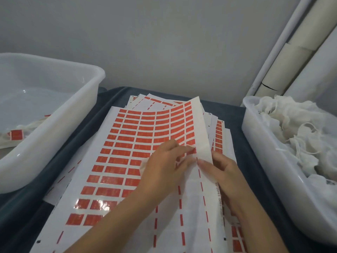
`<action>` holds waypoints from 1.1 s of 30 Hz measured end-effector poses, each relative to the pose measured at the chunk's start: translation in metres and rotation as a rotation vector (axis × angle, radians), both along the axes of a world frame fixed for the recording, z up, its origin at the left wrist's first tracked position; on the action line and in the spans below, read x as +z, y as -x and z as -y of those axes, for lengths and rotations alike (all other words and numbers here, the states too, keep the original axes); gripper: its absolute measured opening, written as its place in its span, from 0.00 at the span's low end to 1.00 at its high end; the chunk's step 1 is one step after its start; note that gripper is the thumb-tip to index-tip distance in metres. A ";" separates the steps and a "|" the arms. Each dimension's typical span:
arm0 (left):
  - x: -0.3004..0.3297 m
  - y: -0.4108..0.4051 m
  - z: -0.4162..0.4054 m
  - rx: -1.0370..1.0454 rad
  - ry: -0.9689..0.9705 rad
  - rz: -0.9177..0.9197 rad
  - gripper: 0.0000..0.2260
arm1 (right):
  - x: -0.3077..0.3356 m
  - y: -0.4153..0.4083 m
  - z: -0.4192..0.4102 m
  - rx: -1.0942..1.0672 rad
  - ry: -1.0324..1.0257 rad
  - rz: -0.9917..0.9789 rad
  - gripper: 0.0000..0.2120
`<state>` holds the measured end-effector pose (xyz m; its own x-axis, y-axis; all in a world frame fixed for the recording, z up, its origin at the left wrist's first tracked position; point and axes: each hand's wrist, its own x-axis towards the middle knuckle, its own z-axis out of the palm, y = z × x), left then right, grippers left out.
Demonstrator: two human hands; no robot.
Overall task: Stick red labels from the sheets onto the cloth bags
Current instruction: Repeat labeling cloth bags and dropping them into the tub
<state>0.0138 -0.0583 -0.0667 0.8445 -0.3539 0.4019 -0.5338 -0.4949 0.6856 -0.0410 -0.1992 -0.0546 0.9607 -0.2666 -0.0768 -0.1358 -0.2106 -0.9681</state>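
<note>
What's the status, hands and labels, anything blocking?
Left hand pinching a red label on the top sheet. Right hand holding up the sheet's right edge. Unlabelled cloth bags wait in right bin. No obstruction.

The left bin (45, 106) runs off the picture's left edge, and the right bin (269, 161) runs off the right edge. The print on the red labels (127, 139) is too small to read. The right hand (221, 168) has its fingertips tucked behind the lifted sheet (198, 125). Both arms leave the bottom edge, below that sheet.
</note>
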 end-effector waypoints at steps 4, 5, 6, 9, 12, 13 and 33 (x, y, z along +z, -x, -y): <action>0.003 0.001 -0.007 -0.019 0.022 0.132 0.17 | 0.002 0.000 -0.007 0.015 0.144 0.098 0.09; 0.004 0.001 -0.008 -0.032 0.011 0.150 0.16 | 0.002 0.000 -0.009 0.015 0.179 0.120 0.09; 0.005 0.000 -0.009 -0.046 -0.001 0.168 0.13 | 0.001 0.000 -0.010 0.017 0.212 0.141 0.09; 0.007 -0.004 -0.013 -0.088 -0.022 0.209 0.09 | -0.002 0.001 -0.012 0.016 0.285 0.211 0.07; 0.015 -0.006 -0.018 -0.132 0.012 0.137 0.11 | -0.004 0.000 -0.011 0.021 0.308 0.253 0.07; 0.018 -0.006 -0.019 -0.142 0.040 0.068 0.14 | -0.004 0.000 -0.011 0.028 0.307 0.257 0.07; 0.028 -0.003 -0.045 0.053 0.127 0.480 0.08 | -0.016 -0.022 -0.001 -0.355 0.337 0.110 0.23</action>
